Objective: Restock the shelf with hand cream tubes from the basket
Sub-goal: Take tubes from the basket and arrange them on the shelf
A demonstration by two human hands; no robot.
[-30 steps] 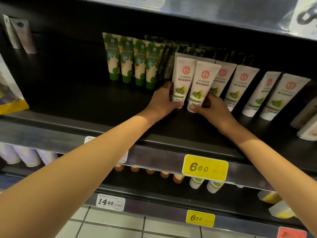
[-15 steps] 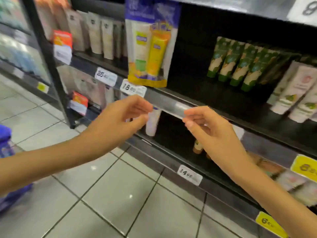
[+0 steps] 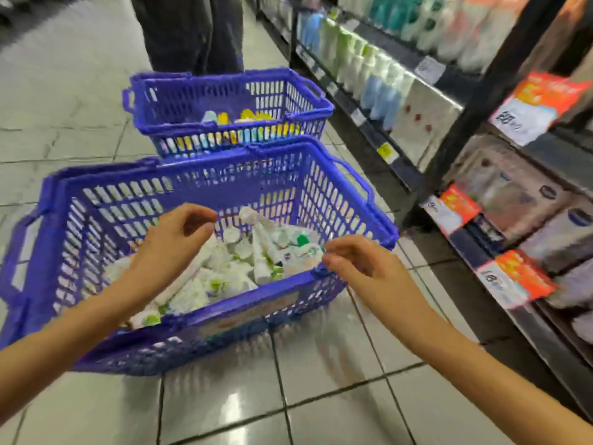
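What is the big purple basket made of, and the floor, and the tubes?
The near basket looks like moulded plastic: one even purple colour, slotted grid walls, slight gloss. The floor seems glazed tile: it mirrors the lights and has dark grout lines. The tubes are probably soft plastic, white with green print, but too blurred to be sure.

Two blue baskets are sitting on the floor [image 3: 224, 396]: near basket [image 3: 205, 184] and far basket [image 3: 224, 91]. Two hands are hovering: left hand [image 3: 173, 242], right hand [image 3: 356, 264]. Tubes [image 3: 224, 274] are lying heaped, too blurred to count. One bystander [image 3: 192, 33] is standing behind.
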